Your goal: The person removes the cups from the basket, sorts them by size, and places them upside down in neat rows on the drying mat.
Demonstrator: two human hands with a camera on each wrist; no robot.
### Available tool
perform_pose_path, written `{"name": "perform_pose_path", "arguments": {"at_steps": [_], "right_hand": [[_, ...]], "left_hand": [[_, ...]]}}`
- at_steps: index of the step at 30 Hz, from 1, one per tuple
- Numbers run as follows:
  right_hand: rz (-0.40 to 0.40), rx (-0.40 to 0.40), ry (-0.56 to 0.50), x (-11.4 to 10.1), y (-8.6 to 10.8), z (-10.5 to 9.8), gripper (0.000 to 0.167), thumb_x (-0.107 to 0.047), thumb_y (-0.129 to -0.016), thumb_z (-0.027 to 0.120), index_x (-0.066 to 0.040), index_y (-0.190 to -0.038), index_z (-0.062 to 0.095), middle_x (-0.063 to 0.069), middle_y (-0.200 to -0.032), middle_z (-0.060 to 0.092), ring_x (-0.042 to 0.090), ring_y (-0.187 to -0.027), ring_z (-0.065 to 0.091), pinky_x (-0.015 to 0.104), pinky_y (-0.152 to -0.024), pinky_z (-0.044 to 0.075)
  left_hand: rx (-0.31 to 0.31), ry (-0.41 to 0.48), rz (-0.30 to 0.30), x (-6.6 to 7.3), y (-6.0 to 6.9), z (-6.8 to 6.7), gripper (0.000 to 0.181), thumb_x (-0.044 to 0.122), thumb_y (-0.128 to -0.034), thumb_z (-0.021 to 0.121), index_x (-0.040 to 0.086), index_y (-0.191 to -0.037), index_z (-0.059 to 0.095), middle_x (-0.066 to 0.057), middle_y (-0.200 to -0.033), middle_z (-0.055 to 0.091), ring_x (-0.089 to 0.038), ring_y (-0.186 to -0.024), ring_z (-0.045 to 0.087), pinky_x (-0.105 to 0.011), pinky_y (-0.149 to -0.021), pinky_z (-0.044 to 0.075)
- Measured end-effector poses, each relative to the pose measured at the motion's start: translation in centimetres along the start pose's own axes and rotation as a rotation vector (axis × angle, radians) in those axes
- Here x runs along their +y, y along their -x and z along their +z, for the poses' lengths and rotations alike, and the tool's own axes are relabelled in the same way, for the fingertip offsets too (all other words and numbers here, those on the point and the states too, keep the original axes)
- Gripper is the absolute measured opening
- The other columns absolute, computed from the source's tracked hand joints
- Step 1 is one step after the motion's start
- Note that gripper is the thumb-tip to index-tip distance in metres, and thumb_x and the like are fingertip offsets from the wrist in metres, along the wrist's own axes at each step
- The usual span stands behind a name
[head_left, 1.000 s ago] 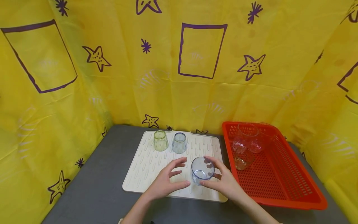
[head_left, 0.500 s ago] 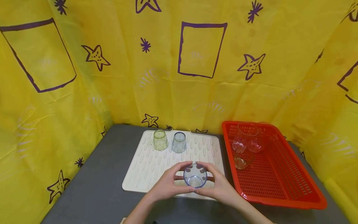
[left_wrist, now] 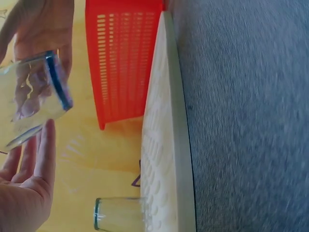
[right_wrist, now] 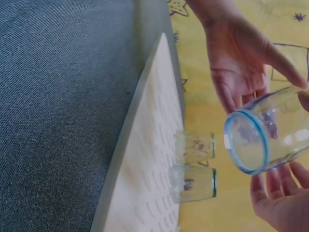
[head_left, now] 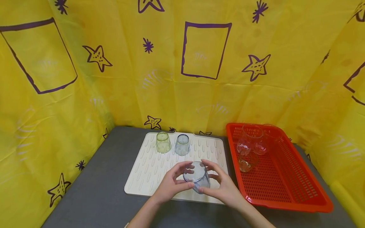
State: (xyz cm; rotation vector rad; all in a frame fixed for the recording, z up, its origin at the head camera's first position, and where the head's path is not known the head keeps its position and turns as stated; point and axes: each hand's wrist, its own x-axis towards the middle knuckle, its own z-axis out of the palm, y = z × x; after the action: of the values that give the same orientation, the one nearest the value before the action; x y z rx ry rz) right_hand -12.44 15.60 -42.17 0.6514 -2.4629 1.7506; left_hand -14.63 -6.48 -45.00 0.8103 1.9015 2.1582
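Observation:
A clear bluish drinking glass (head_left: 201, 183) is held over the front part of the white draining mat (head_left: 148, 180). It tilts, with its mouth leaning left and its thick blue base (right_wrist: 263, 145) lower. My left hand (head_left: 170, 184) holds the left side near the mouth, thumb in front and fingers behind. On the other side, my right hand (head_left: 223, 188) grips it with thumb and fingertips. Towards the back of the mat stand a green-tinted glass (head_left: 163, 145) and a blue-tinted glass (head_left: 182, 147), close together but apart.
Right of the mat, a red plastic basket (head_left: 293, 207) contains several clear glasses (head_left: 251, 134) at its back left. The dark grey tabletop (head_left: 102, 177) extends around the mat. A yellow patterned curtain (head_left: 125, 63) encloses the back and sides.
A second ago only my right hand held the glass, with my left hand beside it. The left hand then took hold too. Since then the glass has tipped so its mouth leans left.

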Motion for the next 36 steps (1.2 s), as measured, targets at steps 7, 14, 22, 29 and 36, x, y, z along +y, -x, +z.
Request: {"name": "perform_pose_path", "arguments": {"at_steps": [7, 14, 22, 29, 36], "right_hand": [[0.003, 0.031, -0.1, 0.4, 0.0, 0.2, 0.072, -0.008, -0.077, 0.081, -0.016, -0.141, 0.047, 0.004, -0.138, 0.05, 0.018, -0.115, 0.048, 0.03, -0.094, 0.048], [0.062, 0.01, -0.21, 0.4, 0.1, 0.5, 0.071, -0.005, -0.08, 0.078, -0.012, -0.142, 0.045, 0.01, -0.14, 0.046, 0.027, -0.116, 0.046, 0.03, -0.094, 0.049], [0.095, 0.008, -0.201, 0.0, 0.1, 0.2, 0.067, -0.006, -0.079, 0.08, -0.01, -0.138, 0.049, 0.011, -0.135, 0.051, 0.03, -0.116, 0.048, 0.029, -0.094, 0.048], [0.104, -0.014, -0.157, 0.1, 0.2, -0.2, 0.065, -0.01, -0.079, 0.081, -0.016, -0.136, 0.051, 0.008, -0.131, 0.053, 0.033, -0.116, 0.048, 0.03, -0.095, 0.048], [0.085, -0.069, -0.005, -0.2, 0.3, -0.9, 0.065, -0.02, -0.076, 0.084, -0.023, -0.133, 0.054, 0.002, -0.128, 0.055, 0.03, -0.111, 0.049, 0.04, -0.092, 0.049]], "left_hand": [[0.07, 0.19, -0.04, 0.0, 0.1, 0.2, 0.059, 0.008, -0.0912, 0.066, -0.002, -0.142, 0.039, -0.025, -0.136, 0.049, -0.027, -0.121, 0.053, -0.033, -0.093, 0.05], [0.084, 0.376, -0.121, 0.3, 0.3, 0.7, 0.057, 0.005, -0.0964, 0.053, -0.001, -0.148, 0.028, -0.021, -0.143, 0.042, -0.024, -0.127, 0.048, -0.036, -0.094, 0.05], [0.065, 0.453, -0.141, 0.5, 0.5, 1.0, 0.056, 0.006, -0.0969, 0.05, 0.0, -0.148, 0.027, -0.015, -0.144, 0.042, -0.027, -0.13, 0.046, -0.036, -0.096, 0.048], [0.011, 0.287, -0.075, 0.4, 0.5, 0.0, 0.06, 0.011, -0.0945, 0.059, 0.001, -0.147, 0.031, -0.021, -0.145, 0.041, -0.028, -0.13, 0.044, -0.035, -0.1, 0.045], [-0.068, 0.01, 0.001, 1.8, 0.2, -1.7, 0.068, 0.009, -0.0868, 0.072, 0.002, -0.144, 0.036, -0.018, -0.146, 0.041, -0.037, -0.131, 0.041, -0.036, -0.101, 0.044]]}}
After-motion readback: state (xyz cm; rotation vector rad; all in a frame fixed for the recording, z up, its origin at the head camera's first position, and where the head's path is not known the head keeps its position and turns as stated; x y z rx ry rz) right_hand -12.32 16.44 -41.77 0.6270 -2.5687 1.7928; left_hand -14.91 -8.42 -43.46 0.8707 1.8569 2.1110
